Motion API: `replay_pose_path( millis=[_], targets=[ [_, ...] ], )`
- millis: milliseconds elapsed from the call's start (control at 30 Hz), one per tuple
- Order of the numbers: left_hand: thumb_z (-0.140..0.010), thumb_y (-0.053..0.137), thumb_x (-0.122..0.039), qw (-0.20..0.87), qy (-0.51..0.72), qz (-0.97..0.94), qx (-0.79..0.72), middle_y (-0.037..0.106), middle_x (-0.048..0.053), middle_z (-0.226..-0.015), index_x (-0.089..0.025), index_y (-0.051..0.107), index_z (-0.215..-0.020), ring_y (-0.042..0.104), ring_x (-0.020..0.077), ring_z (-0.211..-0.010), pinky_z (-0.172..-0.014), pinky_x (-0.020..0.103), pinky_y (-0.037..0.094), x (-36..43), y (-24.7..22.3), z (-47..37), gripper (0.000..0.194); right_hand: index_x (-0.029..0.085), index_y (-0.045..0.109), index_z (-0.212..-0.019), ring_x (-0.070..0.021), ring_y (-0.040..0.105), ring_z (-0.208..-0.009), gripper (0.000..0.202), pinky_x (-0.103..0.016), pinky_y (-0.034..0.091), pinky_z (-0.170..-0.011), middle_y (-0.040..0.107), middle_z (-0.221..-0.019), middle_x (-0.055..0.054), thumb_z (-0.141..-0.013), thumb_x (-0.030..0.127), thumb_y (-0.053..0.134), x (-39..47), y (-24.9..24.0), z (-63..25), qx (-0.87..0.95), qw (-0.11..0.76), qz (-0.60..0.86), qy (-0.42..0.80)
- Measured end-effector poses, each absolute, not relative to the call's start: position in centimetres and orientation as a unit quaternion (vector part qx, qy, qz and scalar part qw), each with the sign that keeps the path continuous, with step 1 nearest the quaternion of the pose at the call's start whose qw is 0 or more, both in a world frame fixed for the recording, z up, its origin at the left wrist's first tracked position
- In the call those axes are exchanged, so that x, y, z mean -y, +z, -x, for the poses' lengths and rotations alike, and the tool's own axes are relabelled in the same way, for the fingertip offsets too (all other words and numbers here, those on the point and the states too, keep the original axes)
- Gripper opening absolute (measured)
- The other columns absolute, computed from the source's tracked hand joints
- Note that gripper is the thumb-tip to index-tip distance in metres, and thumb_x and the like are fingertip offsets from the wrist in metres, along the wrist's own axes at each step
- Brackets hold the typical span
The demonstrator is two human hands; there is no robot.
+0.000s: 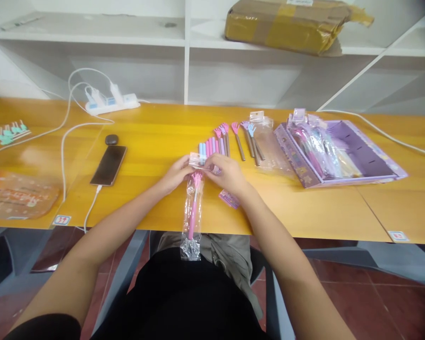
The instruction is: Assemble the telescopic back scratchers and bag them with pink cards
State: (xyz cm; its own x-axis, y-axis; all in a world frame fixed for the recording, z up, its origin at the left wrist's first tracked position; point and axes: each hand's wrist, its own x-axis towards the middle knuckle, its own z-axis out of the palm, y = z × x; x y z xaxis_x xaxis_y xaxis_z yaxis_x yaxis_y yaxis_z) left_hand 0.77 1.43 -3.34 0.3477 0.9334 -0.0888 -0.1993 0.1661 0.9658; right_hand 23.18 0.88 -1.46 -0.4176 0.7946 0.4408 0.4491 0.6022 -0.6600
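Note:
A clear plastic bag (187,203) with a pink hand-shaped stick (192,215) inside hangs over the table's front edge. My left hand (177,175) pinches the left side of the bag's top, and my right hand (227,174) pinches its right side. Just beyond my hands lie several blue, pink and purple handles (210,145). Several small hand-shaped heads on metal rods (238,139) lie to their right. A small purple card (229,199) rests beside my right wrist.
At the right, a purple box (378,173) holds several bagged sticks, with clear bags (272,151) left of it. A phone (109,165), black case (111,140), white cables, power strip (113,104) and orange bag (19,196) are at the left. A taped carton (283,26) sits on the shelf.

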Motion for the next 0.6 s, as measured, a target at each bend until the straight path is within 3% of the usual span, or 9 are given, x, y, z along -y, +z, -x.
replay_pose_path(
  millis=[233,400,600],
  targets=[
    [-0.081,0.080,-0.019,0.634,0.401,-0.564,-0.345,0.078,0.009,-0.125,-0.019,0.075,-0.123,0.073,0.0247,-0.118,-0.107,0.038,0.053,-1.2,-3.2,-0.9,0.042,0.026,0.063,-0.097,-0.0210,0.063,-0.083,0.011,-0.038,0.054,-0.082,0.069,-0.097,-0.006,-0.105,0.034,0.066,-1.4,-2.0,-23.0,0.764,0.438,0.432,0.192],
    [-0.081,0.079,-0.017,0.647,0.379,-0.573,-0.331,0.080,0.010,-0.123,-0.020,0.071,-0.136,0.075,0.0267,-0.116,-0.107,0.042,0.055,-1.1,-3.1,-0.8,0.055,0.029,0.059,-0.128,-0.0220,0.067,-0.088,0.030,-0.039,0.057,-0.080,0.071,-0.103,-0.005,-0.103,0.041,0.070,-1.9,-2.5,-23.2,0.704,0.464,0.469,0.263],
    [-0.079,0.077,-0.013,0.633,0.385,-0.588,-0.325,0.068,0.010,-0.155,-0.025,0.074,-0.138,0.062,0.0312,-0.147,-0.121,0.045,0.049,-1.3,-3.4,-0.5,0.061,0.026,0.061,-0.127,-0.0238,0.067,-0.093,0.024,-0.042,0.059,-0.087,0.071,-0.109,-0.008,-0.104,0.032,0.067,-2.0,-2.4,-23.3,0.734,0.449,0.452,0.235]
  ],
)
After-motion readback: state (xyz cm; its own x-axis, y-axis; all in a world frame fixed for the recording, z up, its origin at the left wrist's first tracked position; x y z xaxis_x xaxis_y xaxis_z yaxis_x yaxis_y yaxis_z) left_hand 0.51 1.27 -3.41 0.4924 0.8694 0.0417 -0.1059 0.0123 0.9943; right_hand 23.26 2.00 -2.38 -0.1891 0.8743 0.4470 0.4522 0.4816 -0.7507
